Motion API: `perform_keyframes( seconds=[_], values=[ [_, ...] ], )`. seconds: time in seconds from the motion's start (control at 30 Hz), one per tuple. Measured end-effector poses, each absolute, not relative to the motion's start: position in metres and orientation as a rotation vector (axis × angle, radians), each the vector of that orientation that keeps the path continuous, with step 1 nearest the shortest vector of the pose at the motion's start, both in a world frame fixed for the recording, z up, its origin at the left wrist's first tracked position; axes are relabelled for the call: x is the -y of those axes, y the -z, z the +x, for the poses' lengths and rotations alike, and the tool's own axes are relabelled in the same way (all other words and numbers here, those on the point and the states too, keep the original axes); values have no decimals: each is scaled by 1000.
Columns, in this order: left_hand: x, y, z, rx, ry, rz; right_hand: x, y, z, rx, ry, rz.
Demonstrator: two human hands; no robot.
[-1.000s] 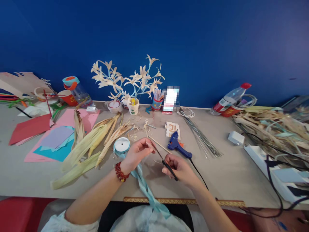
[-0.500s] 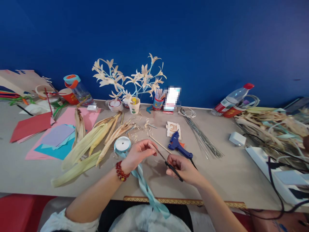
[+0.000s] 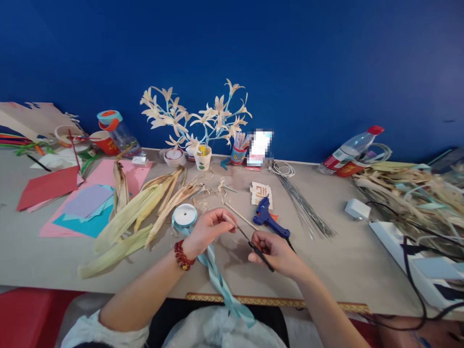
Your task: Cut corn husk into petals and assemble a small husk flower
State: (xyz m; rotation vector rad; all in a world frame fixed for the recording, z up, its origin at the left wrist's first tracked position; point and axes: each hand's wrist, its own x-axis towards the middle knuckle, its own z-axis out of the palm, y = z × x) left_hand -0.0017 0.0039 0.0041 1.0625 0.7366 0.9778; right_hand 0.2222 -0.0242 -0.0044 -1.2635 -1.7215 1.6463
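My left hand (image 3: 208,229) pinches something small and pale that I cannot make out, just above the table. My right hand (image 3: 276,251) is closed round black scissors (image 3: 253,244), whose thin blades point up and left to the left fingertips. A light blue ribbon (image 3: 217,278) runs from a white spool (image 3: 184,215) beside my left wrist, under my forearm and down to my lap. A thin wooden stick (image 3: 239,217) lies just behind both hands.
Dried corn husks (image 3: 136,217) and coloured paper sheets (image 3: 78,203) lie at left. A blue glue gun (image 3: 267,220), wire stems (image 3: 302,205), a husk-flower pot (image 3: 201,157), a bottle (image 3: 350,147), a white adapter (image 3: 357,209) and a husk pile with cables (image 3: 409,193) surround the hands.
Both hands stay together in the same pose; the view has drifted slightly, and the scissors' handle sits a little further right than a second ago.
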Motion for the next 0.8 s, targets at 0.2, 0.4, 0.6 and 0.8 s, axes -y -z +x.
perform_keyframes(
  seconds=[0.2, 0.4, 0.6, 0.8],
  values=[
    [-6, -5, -2, -745, -969, 1069, 24, 7, 223, 1704, -1680, -1269],
    [-5, -5, -3, -745, -968, 1076, 24, 7, 224, 1699, -1672, -1293],
    [-5, -7, -2, -761, -959, 1074, 23, 1, 224, 1739, -1635, -1318],
    [-5, -7, -2, -745, -966, 1073, 22, -1, 225, 1753, -1612, -1352]
  ],
)
